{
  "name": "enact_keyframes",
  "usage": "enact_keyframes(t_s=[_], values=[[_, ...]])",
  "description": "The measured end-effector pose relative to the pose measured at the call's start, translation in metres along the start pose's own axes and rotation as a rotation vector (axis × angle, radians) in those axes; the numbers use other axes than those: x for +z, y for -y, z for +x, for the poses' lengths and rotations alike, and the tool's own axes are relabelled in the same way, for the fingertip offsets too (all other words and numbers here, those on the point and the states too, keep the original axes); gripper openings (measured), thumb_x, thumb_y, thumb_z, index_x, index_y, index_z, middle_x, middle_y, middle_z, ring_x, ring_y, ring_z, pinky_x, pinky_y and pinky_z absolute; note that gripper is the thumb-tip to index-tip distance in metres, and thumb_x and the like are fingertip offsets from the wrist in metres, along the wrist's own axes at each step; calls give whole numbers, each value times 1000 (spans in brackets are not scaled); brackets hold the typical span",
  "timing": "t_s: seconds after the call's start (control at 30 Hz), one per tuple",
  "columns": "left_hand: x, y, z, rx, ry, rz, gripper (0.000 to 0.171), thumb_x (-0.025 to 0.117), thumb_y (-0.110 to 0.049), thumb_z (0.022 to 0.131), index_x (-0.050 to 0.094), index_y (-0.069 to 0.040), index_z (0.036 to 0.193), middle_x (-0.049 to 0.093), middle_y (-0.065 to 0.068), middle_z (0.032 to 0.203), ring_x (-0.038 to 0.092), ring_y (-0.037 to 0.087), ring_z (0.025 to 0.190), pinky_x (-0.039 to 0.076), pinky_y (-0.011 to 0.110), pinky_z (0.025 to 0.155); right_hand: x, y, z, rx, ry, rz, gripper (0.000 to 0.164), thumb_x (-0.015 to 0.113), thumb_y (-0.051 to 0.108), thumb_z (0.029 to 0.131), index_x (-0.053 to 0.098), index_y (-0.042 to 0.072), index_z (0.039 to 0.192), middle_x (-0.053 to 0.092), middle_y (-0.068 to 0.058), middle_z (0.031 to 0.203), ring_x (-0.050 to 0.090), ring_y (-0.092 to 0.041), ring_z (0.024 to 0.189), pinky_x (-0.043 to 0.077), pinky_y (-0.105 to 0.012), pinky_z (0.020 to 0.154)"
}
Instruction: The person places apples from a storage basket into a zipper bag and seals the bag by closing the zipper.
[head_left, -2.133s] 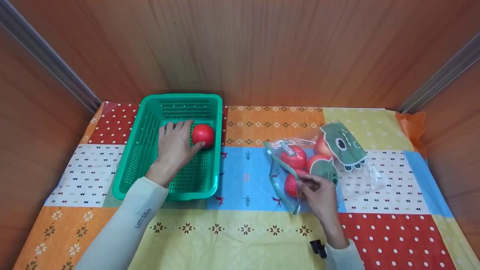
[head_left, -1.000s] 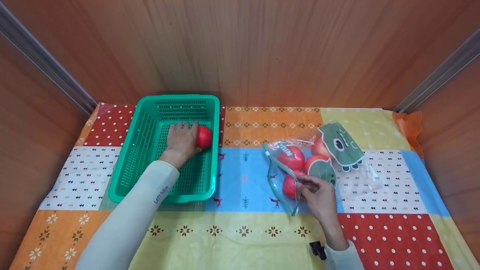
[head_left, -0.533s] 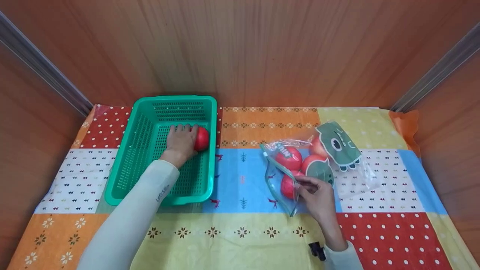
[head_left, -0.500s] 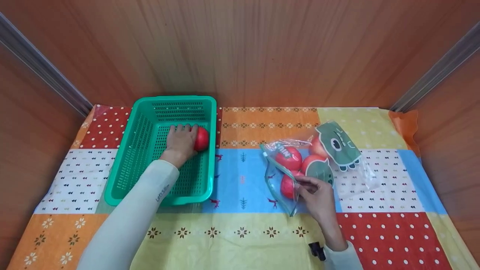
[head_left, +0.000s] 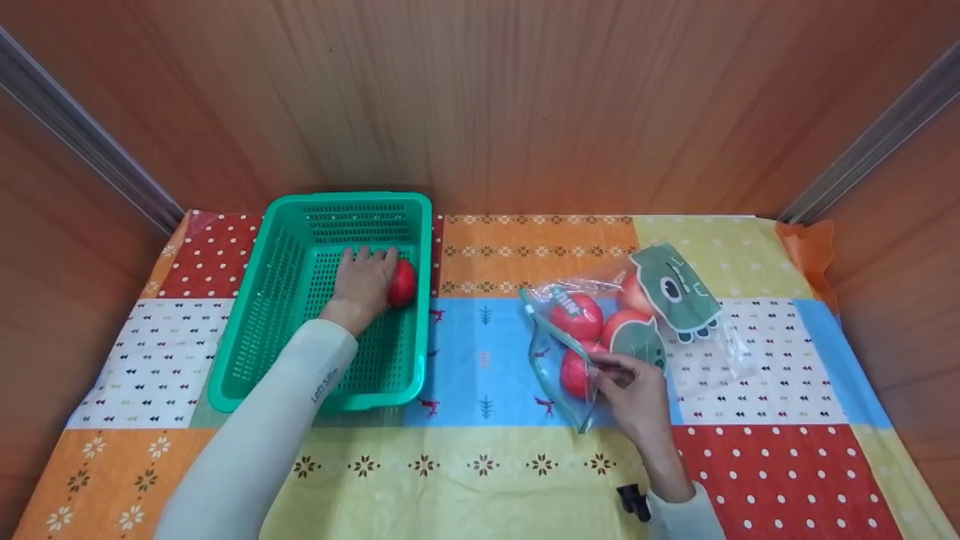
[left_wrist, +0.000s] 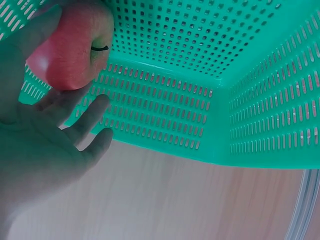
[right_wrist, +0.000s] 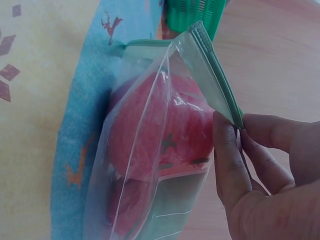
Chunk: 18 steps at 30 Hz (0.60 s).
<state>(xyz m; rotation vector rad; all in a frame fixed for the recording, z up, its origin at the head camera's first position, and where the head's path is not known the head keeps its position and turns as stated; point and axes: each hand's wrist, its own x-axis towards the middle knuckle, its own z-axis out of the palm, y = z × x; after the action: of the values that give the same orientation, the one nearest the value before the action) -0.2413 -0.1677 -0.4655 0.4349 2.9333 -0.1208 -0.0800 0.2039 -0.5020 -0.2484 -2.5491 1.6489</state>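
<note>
In the head view my left hand (head_left: pixel 362 285) reaches down into a green plastic basket (head_left: pixel 427 330). It grips a red apple (head_left: pixel 403 283) near the basket's right wall. The left wrist view shows the thumb (left_wrist: pixel 37 31) on one side of the apple (left_wrist: pixel 75 47), whose stem faces sideways; the other fingers lie beneath, loosely bent. On the right, a clear zip bag (head_left: pixel 739 352) with green monster prints lies on its side, several apples (head_left: pixel 577 318) inside. My right hand (head_left: pixel 637 394) pinches the bag's green zip edge (right_wrist: pixel 220 82) between thumb and fingers, keeping the mouth apart.
A patchwork-patterned cloth (head_left: pixel 480 442) covers the table. Wood-grain panels (head_left: pixel 480 97) rise behind and at both sides, and the basket stands close to the back one. A black clip-like piece (head_left: pixel 634 502) sits beside the right cuff.
My left hand, earlier spread beside the apple, has closed round it, and the apple has shifted slightly. The right hand keeps its pinch on the bag. The head view has drifted a little.
</note>
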Motion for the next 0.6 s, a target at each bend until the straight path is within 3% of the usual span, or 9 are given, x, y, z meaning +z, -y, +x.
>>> enact_keyframes(t_s=[0.47,0.6], values=[[4,-1,-1,-10,-23,20,75,80,-22,90,45,0,153,59,28,144,47,49,138,33,63,119,-1,1,-1,-26,-1,24,24,73,-6,93,76,-8,116,77,-24,111,77,-28,88,55,-13,79],[3,0,-3,-18,-20,21,78,80,-31,91,45,0,153,60,29,142,48,51,136,33,63,118,0,1,-1,-5,-2,14,24,72,-6,93,76,-7,117,77,-23,113,77,-30,91,55,-13,78]])
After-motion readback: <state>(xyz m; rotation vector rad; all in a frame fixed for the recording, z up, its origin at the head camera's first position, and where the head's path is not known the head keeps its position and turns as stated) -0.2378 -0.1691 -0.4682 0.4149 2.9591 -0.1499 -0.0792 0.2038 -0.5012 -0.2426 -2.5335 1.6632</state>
